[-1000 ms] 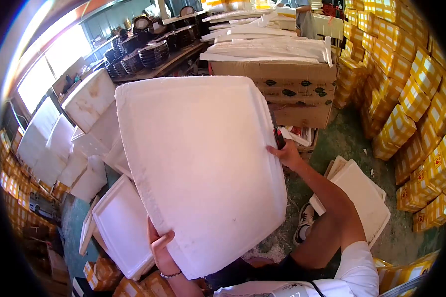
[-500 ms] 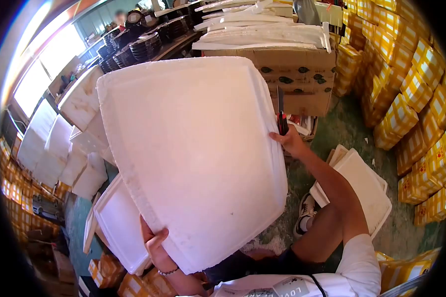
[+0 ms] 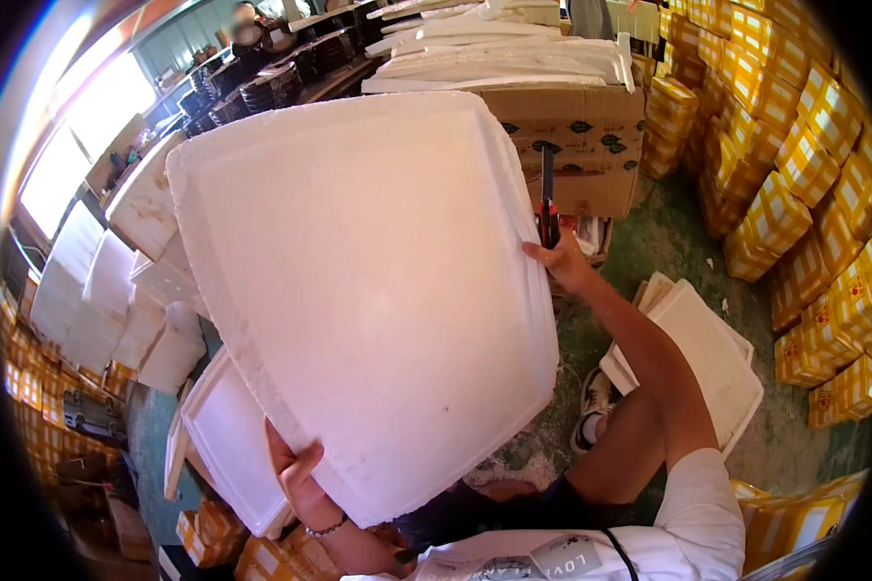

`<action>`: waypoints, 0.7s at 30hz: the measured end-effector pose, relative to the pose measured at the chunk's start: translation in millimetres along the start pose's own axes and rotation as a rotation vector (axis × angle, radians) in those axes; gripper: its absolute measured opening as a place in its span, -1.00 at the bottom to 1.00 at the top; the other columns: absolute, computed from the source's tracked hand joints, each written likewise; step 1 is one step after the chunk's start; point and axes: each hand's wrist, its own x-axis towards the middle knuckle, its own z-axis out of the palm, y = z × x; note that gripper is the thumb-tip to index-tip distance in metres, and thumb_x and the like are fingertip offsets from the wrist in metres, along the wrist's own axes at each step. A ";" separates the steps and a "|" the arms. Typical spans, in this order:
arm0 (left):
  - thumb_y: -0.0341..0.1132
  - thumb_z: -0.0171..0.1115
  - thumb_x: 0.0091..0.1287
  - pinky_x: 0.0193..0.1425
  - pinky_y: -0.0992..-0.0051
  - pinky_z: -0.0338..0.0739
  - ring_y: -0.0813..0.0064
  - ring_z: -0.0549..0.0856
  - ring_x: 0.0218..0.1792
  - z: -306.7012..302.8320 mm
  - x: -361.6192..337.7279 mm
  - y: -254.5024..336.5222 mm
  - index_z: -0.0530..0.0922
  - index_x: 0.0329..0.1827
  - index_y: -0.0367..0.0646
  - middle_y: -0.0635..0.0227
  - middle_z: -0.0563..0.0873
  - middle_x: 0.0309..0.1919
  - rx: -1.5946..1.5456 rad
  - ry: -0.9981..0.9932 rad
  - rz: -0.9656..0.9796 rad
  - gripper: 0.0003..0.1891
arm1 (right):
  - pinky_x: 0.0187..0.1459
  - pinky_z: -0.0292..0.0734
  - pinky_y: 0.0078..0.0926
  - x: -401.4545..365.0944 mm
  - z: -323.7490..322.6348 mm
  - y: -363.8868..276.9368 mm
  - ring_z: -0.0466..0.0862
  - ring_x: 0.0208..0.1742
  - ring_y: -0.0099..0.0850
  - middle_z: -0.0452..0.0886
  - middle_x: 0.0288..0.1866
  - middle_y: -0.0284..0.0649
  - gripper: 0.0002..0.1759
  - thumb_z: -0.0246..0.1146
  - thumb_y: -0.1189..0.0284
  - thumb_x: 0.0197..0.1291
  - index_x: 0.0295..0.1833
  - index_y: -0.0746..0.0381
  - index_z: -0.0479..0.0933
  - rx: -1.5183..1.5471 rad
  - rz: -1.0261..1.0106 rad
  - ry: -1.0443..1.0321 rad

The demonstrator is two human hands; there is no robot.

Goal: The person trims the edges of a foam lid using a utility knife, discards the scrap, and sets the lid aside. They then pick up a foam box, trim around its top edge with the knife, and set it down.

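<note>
fingers (image 3: 291, 463) of the left hand (image 3: 298, 489) were curled round the foam lid (image 3: 358, 281) at its bottom edge; right hand (image 3: 564, 263) gripped a box cutter (image 3: 548, 198) beside its right edge.

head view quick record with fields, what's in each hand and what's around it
left hand: grips the bottom edge of the foam lid
right hand: holds a knife upright at the lid's right edge
foam lid: large, white, tilted up in front of the person
lower right: spare foam lids lying flat
behind: cardboard box, stacked yellow boxes
</note>
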 end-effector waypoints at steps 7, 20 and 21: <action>-0.56 0.31 -0.08 0.41 0.23 0.49 0.11 0.61 0.30 25.3 -15.5 0.9 0.24 0.61 -0.30 0.06 0.60 0.33 0.059 0.054 -0.032 0.00 | -0.10 0.69 -0.29 5.4 10.7 -25.6 0.77 -0.19 -0.32 0.77 -0.15 -0.08 -0.37 0.59 0.17 0.17 0.11 0.44 0.58 -0.141 -0.084 0.214; -0.55 0.34 -0.19 0.41 0.23 0.48 0.12 0.61 0.27 17.5 -20.1 -10.8 0.29 0.60 -0.33 0.07 0.61 0.30 0.118 -0.053 -0.073 0.05 | -0.39 0.66 -0.32 12.5 -27.9 -44.8 0.75 -0.43 -0.34 0.76 -0.28 -0.07 -0.54 0.58 0.27 0.19 -0.06 0.46 0.64 0.169 -0.014 0.302; -0.55 0.34 -0.19 0.41 0.23 0.48 0.12 0.61 0.27 19.2 -21.4 -8.8 0.29 0.60 -0.33 0.07 0.61 0.30 0.119 -0.052 -0.073 0.05 | -0.39 0.66 -0.32 13.6 -28.5 -41.0 0.75 -0.43 -0.34 0.76 -0.28 -0.07 -0.54 0.58 0.27 0.19 -0.06 0.46 0.64 0.170 -0.014 0.301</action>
